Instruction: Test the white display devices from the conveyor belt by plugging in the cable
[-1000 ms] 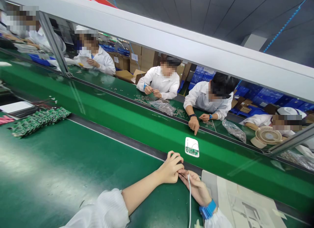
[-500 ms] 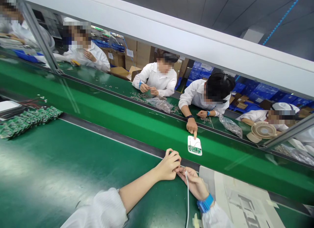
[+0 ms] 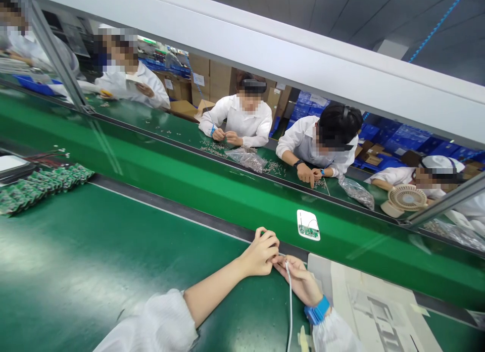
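Observation:
My left hand [image 3: 261, 253] is closed, its fingers curled and their tips meeting those of my right hand. Whatever lies between the fingertips is too small and covered to make out. My right hand [image 3: 299, 279] is closed too, pinching near the upper end of a white cable [image 3: 290, 306] that hangs down toward the bottom edge. A blue strap [image 3: 317, 310] circles my right wrist. Just beyond my hands, on the bright green belt, lies a white casing [image 3: 307, 217] with a green circuit board [image 3: 308, 232] in its near end.
Stacked green circuit boards [image 3: 45, 185] with wires sit at far left. A pale sheet with a frame-like drawing [image 3: 379, 311] lies to my right. Across the belt, co-workers in white sit by bags of small parts [image 3: 248, 160] and a fan [image 3: 407, 198]. A metal post [image 3: 60, 59] stands left.
A co-worker's hand has drawn back from the white casing to the far bench. The casing has shifted slightly right along the belt. My two hands stay almost where they were.

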Tool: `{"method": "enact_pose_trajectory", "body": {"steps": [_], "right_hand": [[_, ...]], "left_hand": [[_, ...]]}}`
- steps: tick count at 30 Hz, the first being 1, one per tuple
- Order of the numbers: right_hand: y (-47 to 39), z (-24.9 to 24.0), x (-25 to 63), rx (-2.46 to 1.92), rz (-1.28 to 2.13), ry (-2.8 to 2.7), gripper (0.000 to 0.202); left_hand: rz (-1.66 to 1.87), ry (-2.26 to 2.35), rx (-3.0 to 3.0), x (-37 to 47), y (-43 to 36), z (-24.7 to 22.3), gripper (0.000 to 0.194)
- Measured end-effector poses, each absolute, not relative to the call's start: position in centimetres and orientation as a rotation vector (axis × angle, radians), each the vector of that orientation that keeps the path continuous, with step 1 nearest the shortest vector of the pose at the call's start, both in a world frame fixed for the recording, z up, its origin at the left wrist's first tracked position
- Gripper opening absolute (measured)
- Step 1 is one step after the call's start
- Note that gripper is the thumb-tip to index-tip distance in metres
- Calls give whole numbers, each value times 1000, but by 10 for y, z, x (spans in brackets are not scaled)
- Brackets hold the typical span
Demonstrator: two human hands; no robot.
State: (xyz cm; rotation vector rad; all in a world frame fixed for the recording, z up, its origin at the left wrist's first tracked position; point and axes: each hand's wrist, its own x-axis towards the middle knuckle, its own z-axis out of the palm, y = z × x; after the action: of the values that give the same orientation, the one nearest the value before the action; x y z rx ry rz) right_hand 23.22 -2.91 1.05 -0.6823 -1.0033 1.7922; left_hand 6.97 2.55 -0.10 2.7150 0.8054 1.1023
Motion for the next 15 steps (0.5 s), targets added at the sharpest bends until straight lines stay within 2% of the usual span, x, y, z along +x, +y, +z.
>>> {"method": "enact_pose_trajectory", "body": {"steps": [7, 15], "right_hand": [[-29, 12, 234, -656, 1807, -990, 5], [-28, 11, 233, -683, 1804, -978, 8]], "left_hand": [[1091, 768, 2701, 69, 25, -1, 18], [1058, 760, 2717, 68, 25, 1, 14]]}}
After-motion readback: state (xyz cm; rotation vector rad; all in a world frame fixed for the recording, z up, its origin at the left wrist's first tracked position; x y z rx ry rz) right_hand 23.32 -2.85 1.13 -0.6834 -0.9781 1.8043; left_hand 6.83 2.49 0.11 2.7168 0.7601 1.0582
